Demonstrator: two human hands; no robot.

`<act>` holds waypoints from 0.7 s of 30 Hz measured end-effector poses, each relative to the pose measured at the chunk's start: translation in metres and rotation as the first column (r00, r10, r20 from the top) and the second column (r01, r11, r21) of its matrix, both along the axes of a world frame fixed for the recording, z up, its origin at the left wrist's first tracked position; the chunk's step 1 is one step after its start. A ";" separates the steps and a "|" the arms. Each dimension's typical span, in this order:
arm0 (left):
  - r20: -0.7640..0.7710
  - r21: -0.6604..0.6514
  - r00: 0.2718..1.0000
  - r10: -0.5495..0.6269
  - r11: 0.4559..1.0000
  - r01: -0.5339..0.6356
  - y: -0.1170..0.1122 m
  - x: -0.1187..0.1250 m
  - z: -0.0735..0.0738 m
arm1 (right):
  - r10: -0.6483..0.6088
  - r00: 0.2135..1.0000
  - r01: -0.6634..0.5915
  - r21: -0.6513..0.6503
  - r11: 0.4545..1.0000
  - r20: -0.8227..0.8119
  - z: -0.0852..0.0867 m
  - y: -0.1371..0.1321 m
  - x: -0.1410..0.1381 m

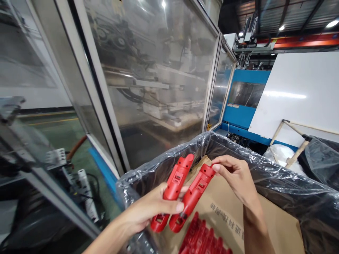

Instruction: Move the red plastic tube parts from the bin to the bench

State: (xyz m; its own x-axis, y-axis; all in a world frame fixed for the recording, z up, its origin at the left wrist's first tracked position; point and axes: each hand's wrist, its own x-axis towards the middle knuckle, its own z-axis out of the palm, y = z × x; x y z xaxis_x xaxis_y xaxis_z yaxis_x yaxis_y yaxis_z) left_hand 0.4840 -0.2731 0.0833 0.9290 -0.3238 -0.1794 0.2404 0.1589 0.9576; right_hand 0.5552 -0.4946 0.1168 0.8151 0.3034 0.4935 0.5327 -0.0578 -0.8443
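Red parts gripped in left hand; right hand pinches one's top.

Glass-panelled machine guard, blue machine, white panel, bagged bin, power strip

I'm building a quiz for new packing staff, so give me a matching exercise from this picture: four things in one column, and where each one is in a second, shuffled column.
Things:
1. left hand
2. right hand
3. row of red parts
4. clear plastic liner

Places:
A. lying on the cardboard sheet in the box
B. pinching the top end of one red part
C. draped over the box's rim
D. gripping two red parts near their lower ends

Pairs: 1-D, 2-B, 3-A, 4-C
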 end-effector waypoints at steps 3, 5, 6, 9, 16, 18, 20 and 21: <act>0.003 0.010 1.000 0.003 1.000 -0.003 -0.001 -0.001 -0.002 | 0.012 1.000 -0.012 -0.005 1.000 0.011 0.001 0.009 -0.004; 0.003 0.011 1.000 -0.006 1.000 0.006 -0.002 -0.001 -0.003 | -0.003 1.000 0.003 -0.006 1.000 0.014 0.001 0.013 -0.002; 0.004 0.007 1.000 -0.006 1.000 0.006 -0.002 -0.001 -0.003 | -0.018 1.000 0.018 -0.019 1.000 0.007 0.000 0.013 0.001; 0.012 -0.037 1.000 0.024 0.999 -0.023 0.000 -0.002 -0.004 | -0.061 0.997 0.053 -0.162 0.985 -0.047 -0.015 0.012 0.022; -0.062 -0.250 0.982 0.178 0.950 -0.188 0.009 -0.002 -0.004 | -0.151 0.951 -0.120 -0.771 0.626 -0.271 -0.129 0.026 0.063; -0.100 -0.292 0.973 0.207 0.929 -0.228 0.012 -0.002 -0.004 | -0.199 0.932 -0.180 -0.862 0.474 -0.304 -0.160 0.039 0.055; -0.123 -0.330 0.965 0.232 0.907 -0.260 0.014 -0.002 -0.004 | -0.238 0.933 -0.170 -0.912 0.372 -0.271 -0.181 0.053 0.042; -0.127 -0.345 0.962 0.241 0.899 -0.271 0.015 -0.003 -0.004 | -0.243 0.940 -0.149 -0.927 0.344 -0.241 -0.187 0.059 0.036</act>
